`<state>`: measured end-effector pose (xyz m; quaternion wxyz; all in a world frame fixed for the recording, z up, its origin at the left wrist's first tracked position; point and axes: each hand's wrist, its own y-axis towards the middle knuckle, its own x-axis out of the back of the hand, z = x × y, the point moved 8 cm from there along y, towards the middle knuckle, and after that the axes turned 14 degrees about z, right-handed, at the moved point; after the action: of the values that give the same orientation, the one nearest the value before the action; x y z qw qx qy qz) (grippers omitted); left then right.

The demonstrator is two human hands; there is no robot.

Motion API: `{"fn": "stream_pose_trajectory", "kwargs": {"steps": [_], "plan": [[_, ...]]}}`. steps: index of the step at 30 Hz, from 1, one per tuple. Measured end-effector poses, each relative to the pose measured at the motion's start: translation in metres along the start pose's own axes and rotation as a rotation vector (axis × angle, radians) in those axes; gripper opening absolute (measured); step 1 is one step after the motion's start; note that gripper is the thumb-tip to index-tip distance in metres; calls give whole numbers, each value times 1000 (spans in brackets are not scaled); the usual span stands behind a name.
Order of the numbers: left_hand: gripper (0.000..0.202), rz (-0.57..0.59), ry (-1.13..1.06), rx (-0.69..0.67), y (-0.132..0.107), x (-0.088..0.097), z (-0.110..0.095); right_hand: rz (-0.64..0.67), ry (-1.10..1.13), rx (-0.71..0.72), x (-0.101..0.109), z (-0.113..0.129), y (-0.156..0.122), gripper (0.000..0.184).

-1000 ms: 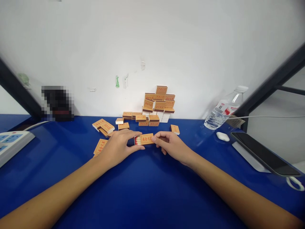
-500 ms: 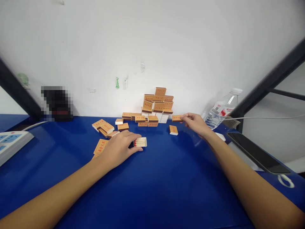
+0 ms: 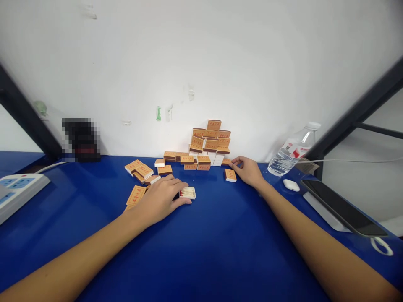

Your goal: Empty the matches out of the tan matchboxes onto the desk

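Note:
My left hand [image 3: 165, 193] rests on the blue table with thumb and fingers around an opened matchbox tray [image 3: 188, 192], red-tipped matches showing inside. My right hand [image 3: 247, 170] pinches the end of an orange matchbox [image 3: 226, 161] low against the right side of a stepped stack of matchboxes [image 3: 211, 133] by the wall. Just in front of the right fingertips lies a loose matchbox [image 3: 230, 175]. A low row of matchboxes [image 3: 197, 163] extends left from the stack. More matchboxes [image 3: 140, 169] lie in a loose pile beyond my left hand.
On the right are a leaning water bottle [image 3: 285, 155], a small white case [image 3: 291, 185] and a black phone [image 3: 343, 207]. A power strip [image 3: 23, 191] sits at the left, with a pixelated dark object [image 3: 82, 140] behind. The white wall [image 3: 141, 63] bounds the back.
My right hand has moved left and slightly down, bringing its matchbox from beside the stack in against the base. My left hand stays around the tray. The view has shifted slightly.

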<state>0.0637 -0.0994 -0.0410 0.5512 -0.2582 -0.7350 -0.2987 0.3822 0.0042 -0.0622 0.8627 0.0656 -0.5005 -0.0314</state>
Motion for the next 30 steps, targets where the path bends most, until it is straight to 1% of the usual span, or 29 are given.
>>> {"fn": "stream_pose_trajectory", "kwargs": {"steps": [4,6,8,11,12,13,15,17,19,22,24,26,28,30], "plan": [[38,39,-18,-87,0,0,-12,-16,-61,2,8,11,-7,27],[41,40,-4,-122,-1,2,-19,-4,-141,-4,13,20,-15,33],[43,29,33,-147,-3,5,-24,86,-212,-39,12,27,-24,44],[43,1,86,-186,-5,7,-30,250,-298,-124,3,34,-37,56],[42,-6,89,-196,-6,8,-31,275,-329,-141,1,37,-41,55],[42,-11,83,-203,-7,8,-32,284,-360,-146,0,39,-43,50],[41,-26,54,-192,-7,8,-31,282,-404,-125,-1,46,-46,33],[39,-67,22,-154,-7,11,-26,278,-392,-43,-3,57,-48,20],[38,-130,12,-109,-7,16,-21,286,-303,132,-7,77,-54,15],[46,-214,32,-69,-8,23,-16,320,-75,435,-15,115,-73,21],[54,-232,35,-68,-8,24,-15,329,11,565,-21,138,-88,24],[56,-241,25,-70,-8,25,-15,292,22,608,-25,152,-100,24],[53,-269,2,-55,-9,26,-16,208,20,580,-23,159,-106,22],[47,-306,-75,-16,-11,28,-14,121,36,533,-19,159,-109,24]]}}
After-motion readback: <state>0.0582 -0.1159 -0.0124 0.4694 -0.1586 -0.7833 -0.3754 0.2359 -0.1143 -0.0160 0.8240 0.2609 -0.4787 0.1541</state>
